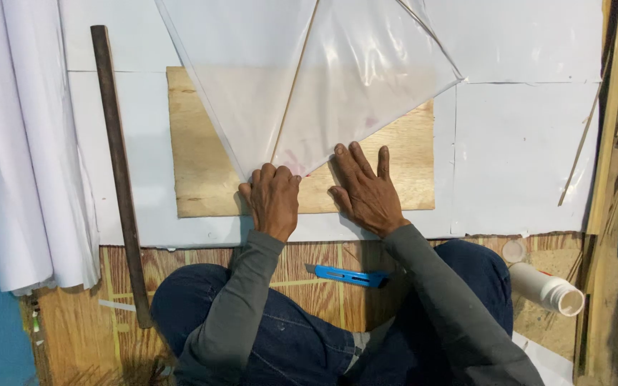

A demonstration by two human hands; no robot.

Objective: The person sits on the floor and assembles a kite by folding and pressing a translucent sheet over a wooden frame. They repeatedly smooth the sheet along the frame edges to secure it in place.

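**Kite corner pressed flat on the plywood board**

Left of the plywood board (pixel 202 179), white paper rolls (pixel 30 143) and a dark rod (pixel 119 171) lie. On the board, the clear kite sheet (pixel 337 78), with its thin stick (pixel 291 93), is pinned at its lower tip: the left hand (pixel 273 200) is curled onto it, the right hand (pixel 366 189) spread flat, nothing gripped. The fold seems in hand; firm pressing is judged needed next. Below lies a blue cutter (pixel 345 275); rightward, a white bottle (pixel 545 287), open, contents unseen.

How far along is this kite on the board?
Done: clear plastic sheet already lies over the thin stick spine. In hand: left hand and right hand press its bottom corner onto the plywood board. Left: blue utility knife and white bottle lie untouched.
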